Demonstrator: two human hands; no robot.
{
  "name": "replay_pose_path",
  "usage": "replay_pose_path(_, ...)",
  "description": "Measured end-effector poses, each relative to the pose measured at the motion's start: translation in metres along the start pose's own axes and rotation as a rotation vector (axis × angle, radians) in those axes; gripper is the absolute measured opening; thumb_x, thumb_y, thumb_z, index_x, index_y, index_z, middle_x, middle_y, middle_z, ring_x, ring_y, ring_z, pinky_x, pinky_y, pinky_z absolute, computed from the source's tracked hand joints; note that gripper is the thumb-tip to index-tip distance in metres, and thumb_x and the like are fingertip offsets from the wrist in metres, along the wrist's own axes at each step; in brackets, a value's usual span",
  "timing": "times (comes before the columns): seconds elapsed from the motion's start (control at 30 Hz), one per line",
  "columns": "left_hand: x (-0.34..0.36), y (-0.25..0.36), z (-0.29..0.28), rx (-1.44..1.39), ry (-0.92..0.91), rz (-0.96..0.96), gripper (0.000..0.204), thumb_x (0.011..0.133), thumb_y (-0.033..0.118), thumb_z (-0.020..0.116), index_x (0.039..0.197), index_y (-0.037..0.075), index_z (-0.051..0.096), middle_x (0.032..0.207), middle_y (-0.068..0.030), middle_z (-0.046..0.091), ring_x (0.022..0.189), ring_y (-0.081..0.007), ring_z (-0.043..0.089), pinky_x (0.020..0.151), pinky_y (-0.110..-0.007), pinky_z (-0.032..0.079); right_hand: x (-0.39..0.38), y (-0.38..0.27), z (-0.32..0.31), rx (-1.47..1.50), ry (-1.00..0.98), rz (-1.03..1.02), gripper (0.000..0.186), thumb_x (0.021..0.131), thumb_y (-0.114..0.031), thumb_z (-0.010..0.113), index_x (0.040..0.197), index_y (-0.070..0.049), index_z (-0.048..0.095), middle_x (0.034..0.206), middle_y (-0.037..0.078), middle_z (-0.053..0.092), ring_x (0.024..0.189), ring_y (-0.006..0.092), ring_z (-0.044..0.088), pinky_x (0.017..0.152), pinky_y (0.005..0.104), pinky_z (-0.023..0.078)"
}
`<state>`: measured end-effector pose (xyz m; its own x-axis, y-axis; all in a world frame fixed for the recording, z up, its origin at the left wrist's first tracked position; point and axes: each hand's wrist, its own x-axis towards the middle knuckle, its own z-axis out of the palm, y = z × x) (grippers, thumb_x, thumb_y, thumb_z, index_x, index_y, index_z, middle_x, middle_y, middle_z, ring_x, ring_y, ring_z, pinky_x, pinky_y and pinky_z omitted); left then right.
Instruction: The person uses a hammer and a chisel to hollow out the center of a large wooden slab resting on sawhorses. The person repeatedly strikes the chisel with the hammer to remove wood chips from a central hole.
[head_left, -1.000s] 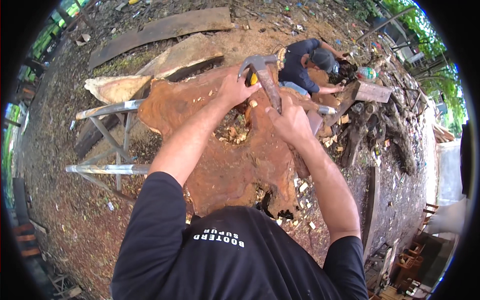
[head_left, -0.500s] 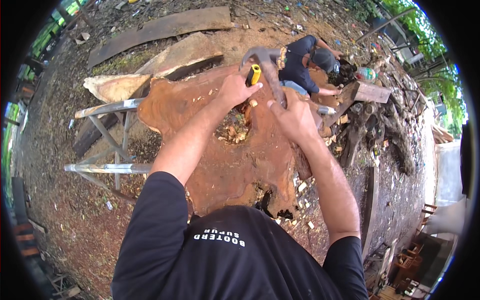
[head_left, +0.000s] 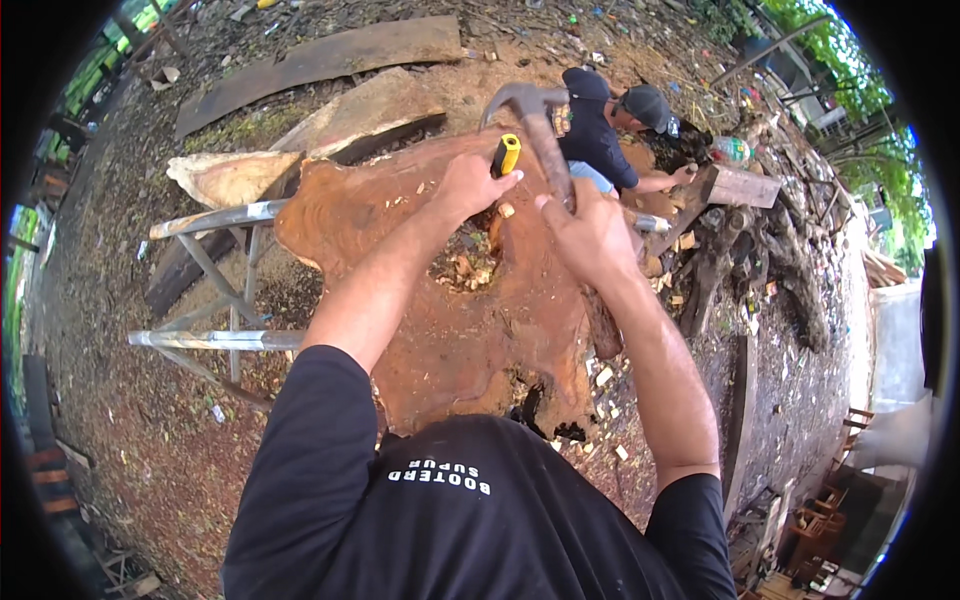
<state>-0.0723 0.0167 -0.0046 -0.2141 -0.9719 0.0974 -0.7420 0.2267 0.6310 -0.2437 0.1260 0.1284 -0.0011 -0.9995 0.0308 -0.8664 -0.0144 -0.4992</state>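
My left hand [head_left: 470, 180] is closed round an upright yellow-and-black handled tool [head_left: 507, 157], apparently a chisel, at the upper part of a large irregular reddish wood slab [head_left: 440, 340]. Its lower end is hidden. Just right of it my right hand [head_left: 590, 235] grips a rusty-brown claw hammer [head_left: 550, 150], whose head is raised above and beyond the yellow handle. Beside both hands the slab has a rough hollow [head_left: 462, 268] with pale chips in it. Metal supports [head_left: 215, 338] stick out from the slab's left side.
A co-worker [head_left: 600, 140] in dark clothes and cap bends over wood beyond the slab's upper right. Gnarled branches [head_left: 770, 250], a block [head_left: 740, 187] and a bottle [head_left: 732, 150] are at right. Pale offcuts [head_left: 230, 176] and a long board [head_left: 320, 55] lie behind.
The hammer head has shifted upward and slightly aside, uncovering the yellow handle. My left hand stays almost still. The co-worker's head and upper arm have moved a little.
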Motion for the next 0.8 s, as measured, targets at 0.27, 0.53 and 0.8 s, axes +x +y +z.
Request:
replay_pose_path(0.27,0.001,-0.007,0.015,-0.054,0.100,0.060,0.057,0.083,0.058,0.069,0.101,0.004,0.073,0.089,-0.0248,0.071,0.089,-0.0426,0.069,0.083,-0.049,0.055,0.000,0.012,0.024,0.123,0.132,-0.030,0.043,0.095,-0.036,0.062,0.108,0.004,0.054,0.084,0.032,0.068,0.081,0.0484,0.069,0.075,0.0514,0.055)
replay_pose_path(0.53,0.003,-0.026,0.018,-0.016,0.104,0.039,0.054,0.083,0.056,0.071,0.106,0.008,0.069,0.093,-0.0229,0.071,0.092,-0.0417,0.069,0.083,-0.050,0.054,-0.007,-0.031,-0.034,0.131,0.025,0.005,0.044,0.094,-0.041,0.065,0.108,0.001,0.060,0.081,0.019,0.069,0.074,0.0308,0.068,0.067,0.0448,0.052)
replay_pose_path(0.8,-0.001,-0.010,0.021,-0.068,0.108,0.041,0.051,0.084,0.054,0.071,0.103,0.007,0.069,0.091,-0.0222,0.071,0.093,-0.0418,0.069,0.083,-0.049,0.054,-0.003,0.004,0.019,0.036,0.102,0.047,0.043,0.097,-0.035,0.062,0.111,0.005,0.054,0.091,0.029,0.069,0.087,0.0418,0.072,0.069,0.0486,0.056)
